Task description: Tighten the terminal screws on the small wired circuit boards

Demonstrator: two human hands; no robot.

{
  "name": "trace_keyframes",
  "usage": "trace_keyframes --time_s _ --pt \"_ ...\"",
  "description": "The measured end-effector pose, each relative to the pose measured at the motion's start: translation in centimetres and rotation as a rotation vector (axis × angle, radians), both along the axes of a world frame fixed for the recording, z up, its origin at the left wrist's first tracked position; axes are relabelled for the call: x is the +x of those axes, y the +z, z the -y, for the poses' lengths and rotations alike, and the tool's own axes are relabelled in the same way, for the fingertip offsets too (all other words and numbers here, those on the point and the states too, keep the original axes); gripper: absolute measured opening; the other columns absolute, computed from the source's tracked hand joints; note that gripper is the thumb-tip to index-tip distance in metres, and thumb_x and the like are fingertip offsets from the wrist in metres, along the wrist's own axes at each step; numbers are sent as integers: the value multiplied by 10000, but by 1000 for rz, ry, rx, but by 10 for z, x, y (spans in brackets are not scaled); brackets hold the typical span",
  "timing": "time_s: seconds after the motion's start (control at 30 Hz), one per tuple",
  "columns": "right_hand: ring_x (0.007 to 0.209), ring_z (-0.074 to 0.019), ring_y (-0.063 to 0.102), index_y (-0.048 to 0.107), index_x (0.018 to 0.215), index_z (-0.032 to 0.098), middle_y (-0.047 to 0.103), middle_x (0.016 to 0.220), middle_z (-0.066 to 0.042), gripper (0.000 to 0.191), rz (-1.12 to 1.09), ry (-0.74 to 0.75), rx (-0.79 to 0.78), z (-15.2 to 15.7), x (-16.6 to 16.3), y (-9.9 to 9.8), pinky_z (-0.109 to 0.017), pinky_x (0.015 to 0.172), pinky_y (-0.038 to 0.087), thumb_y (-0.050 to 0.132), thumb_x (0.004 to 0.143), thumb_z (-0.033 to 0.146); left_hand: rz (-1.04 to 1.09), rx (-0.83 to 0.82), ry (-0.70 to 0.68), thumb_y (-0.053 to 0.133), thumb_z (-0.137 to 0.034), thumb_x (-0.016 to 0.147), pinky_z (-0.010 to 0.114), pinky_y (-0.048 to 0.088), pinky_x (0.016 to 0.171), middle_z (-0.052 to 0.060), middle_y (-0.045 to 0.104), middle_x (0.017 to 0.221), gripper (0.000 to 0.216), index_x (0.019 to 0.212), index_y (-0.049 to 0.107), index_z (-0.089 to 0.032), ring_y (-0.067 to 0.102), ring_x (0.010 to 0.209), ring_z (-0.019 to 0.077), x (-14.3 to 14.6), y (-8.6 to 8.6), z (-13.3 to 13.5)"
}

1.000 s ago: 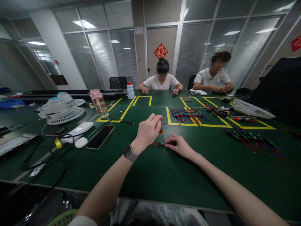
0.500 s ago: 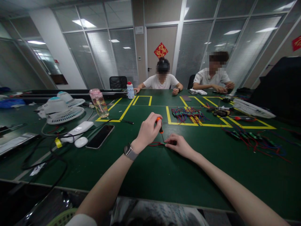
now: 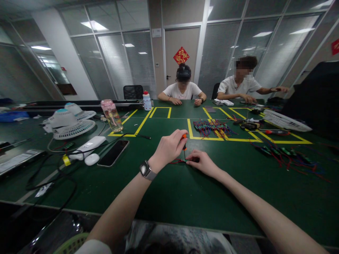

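Note:
My left hand (image 3: 171,146) is closed around the orange-and-black handle of a screwdriver (image 3: 184,148). The screwdriver stands nearly upright, its thin shaft reaching down to a small green circuit board (image 3: 183,161) on the table. Red wires (image 3: 174,162) run out of the board's left side. With thumb and fingertips, my right hand (image 3: 201,163) pinches the right end of the board against the tabletop. Whether the screwdriver's tip sits in a screw is too small to tell.
Wired circuit boards (image 3: 212,128) lie inside yellow tape ahead, and more boards (image 3: 288,155) at the right. A phone (image 3: 113,153), a white mouse (image 3: 91,159), fans (image 3: 71,123) and a bottle (image 3: 111,115) stand left. Two people (image 3: 182,90) sit across the green table (image 3: 159,201).
My left hand has turned and shifted slightly right, bringing the screwdriver more upright. Across the table, one person's hand has left the blue bottle; the other person's arm now reaches out to the right.

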State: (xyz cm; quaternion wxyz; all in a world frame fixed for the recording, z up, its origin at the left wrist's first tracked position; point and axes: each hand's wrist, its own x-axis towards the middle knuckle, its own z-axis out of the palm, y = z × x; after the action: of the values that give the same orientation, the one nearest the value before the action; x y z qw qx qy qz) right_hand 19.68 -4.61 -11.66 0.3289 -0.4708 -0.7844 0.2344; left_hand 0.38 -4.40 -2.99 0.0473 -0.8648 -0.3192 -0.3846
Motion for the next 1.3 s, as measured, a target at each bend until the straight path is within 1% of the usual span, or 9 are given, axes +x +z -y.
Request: trace_keyframes --time_s 0.17,0.27,0.4,0.5,0.77,0.93,1.07,1.2,1.3 --pt "678 -153 554 741 853 169 589 776 -34 126 4 5 -13 0 0 2 -277 642 446 676 762 227 83 -36 169 467 -476 908 218 362 519 -22 543 660 306 878 519 -177 522 565 117 2 -3 -2" --pt "675 -151 549 742 858 170 588 775 -35 128 12 2 -8 0 0 1 -275 639 444 679 762 227 51 -18 249 373 -410 956 232 368 542 11 573 758 287 894 529 -178 550 633 137 1 -2 -1" --pt "676 -148 548 741 863 165 587 778 -34 131 11 2 -12 -1 1 -1 -272 636 444 681 761 222 130 -32 126 313 -242 970 233 426 661 39 606 916 239 985 543 -179 591 783 136 1 -2 -3" --pt "684 -148 552 741 857 171 585 782 -32 125 3 6 -15 -1 1 -1 -270 638 445 678 763 224 182 -50 48 390 -270 954 225 435 671 32 626 920 196 994 559 -180 589 769 123 1 -4 -6" --pt "686 -150 555 739 854 169 583 775 -31 133 -7 12 -14 0 1 0 -276 643 452 675 768 249 10 48 271 371 -250 928 231 425 593 50 600 954 217 1004 555 -165 594 736 138 1 0 2" --pt "683 -146 550 742 864 171 585 777 -33 140 6 13 -17 -1 1 0 -270 639 450 673 769 247 67 27 220 432 -326 938 222 448 645 33 631 934 201 999 555 -179 617 786 136 1 -2 -3" --pt "670 -143 548 740 860 171 588 774 -32 138 20 9 -12 -1 1 0 -272 635 442 668 774 251 50 2 307 429 -389 934 235 427 602 20 641 822 250 964 565 -182 617 710 149 -2 -3 -4" --pt "668 -143 546 741 862 165 589 775 -33 140 8 10 -9 0 1 1 -269 629 439 671 771 246 62 13 208 355 -227 948 234 437 656 37 646 955 214 1020 550 -178 623 802 144 -2 -3 -4" --pt "671 -144 550 742 859 165 586 775 -33 134 4 3 -14 1 1 2 -271 636 443 675 768 237 85 0 129 400 -280 949 219 430 639 27 650 917 184 1004 545 -180 615 750 125 1 -3 -3"
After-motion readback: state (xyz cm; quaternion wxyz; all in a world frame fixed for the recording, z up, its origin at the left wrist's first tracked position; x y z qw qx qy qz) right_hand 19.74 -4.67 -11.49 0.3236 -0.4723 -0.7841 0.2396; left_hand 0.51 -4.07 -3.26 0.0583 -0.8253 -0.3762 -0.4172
